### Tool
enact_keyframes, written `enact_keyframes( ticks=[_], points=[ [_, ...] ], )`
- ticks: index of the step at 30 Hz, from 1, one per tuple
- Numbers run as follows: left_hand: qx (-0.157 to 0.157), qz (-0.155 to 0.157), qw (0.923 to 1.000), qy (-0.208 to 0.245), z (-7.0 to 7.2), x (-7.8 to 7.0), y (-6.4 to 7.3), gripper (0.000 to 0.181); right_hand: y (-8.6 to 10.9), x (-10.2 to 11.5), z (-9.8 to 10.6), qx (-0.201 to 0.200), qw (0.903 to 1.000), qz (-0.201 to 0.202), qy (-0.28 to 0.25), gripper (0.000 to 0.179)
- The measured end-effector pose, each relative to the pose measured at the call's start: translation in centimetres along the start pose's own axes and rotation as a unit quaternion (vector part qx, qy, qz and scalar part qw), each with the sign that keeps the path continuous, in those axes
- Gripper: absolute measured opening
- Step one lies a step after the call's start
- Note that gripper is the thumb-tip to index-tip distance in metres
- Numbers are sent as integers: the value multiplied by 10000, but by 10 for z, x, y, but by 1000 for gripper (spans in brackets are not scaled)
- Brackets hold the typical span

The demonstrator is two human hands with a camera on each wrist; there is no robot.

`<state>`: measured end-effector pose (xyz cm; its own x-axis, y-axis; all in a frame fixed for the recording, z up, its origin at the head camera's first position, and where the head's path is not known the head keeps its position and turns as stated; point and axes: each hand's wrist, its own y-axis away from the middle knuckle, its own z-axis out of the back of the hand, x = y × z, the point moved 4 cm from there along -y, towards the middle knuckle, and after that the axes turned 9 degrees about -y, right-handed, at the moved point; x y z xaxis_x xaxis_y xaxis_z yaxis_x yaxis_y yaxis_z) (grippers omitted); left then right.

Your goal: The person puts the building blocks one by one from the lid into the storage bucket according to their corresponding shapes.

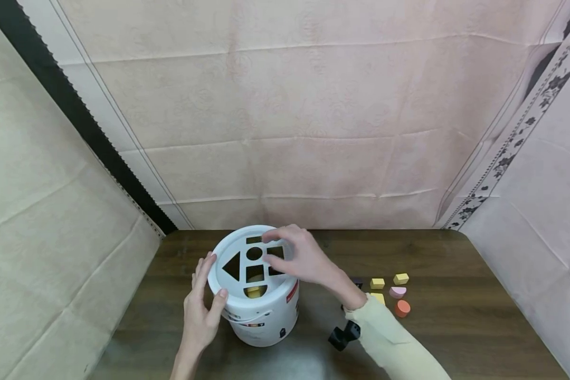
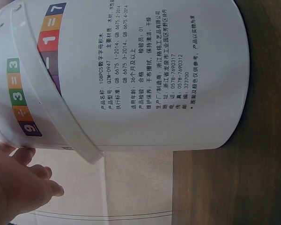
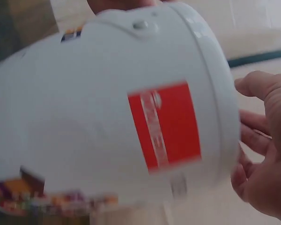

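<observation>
1. White plastic bucket upright on the surface, topped by a lid cut with shaped holes; apparently stood flat for stability.
2. Left hand against the lid's rim, thumb and fingers spread apart around the edge, probably to steady the bucket.
3. Right hand over the lid's right-hand holes, index finger and thumb apart, nothing visible between; poised there, perhaps, for access to the openings.
4. Yellow piece visible through the lid's front hole.
5. Yellow blocks, pink half-round block and orange-red round block loose to the right, seemingly for right-hand reach.
</observation>
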<state>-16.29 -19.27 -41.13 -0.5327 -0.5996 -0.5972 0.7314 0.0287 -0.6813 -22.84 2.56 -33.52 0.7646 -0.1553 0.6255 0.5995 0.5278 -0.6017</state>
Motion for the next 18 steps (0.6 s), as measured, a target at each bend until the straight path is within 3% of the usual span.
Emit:
enact_keyframes(
  ticks=[2, 8, 13, 18],
  points=[
    [-27, -17, 10000, 20, 0, 0, 0, 60, 8, -1, 15, -233, 9996, -22, -149, 29],
    [-60, -77, 9999, 47, -1, 1, -1, 61, 43, -3, 67, -653, 9953, -654, -291, 25],
    [-67, -37, 10000, 62, -2, 2, 0, 61, 85, -30, 104, -945, 9881, -1214, -19, 23],
    [-138, -130, 9998, 90, -2, 2, 1, 59, 124, -51, 126, -1094, 9793, -1698, 142, 22]
  ],
)
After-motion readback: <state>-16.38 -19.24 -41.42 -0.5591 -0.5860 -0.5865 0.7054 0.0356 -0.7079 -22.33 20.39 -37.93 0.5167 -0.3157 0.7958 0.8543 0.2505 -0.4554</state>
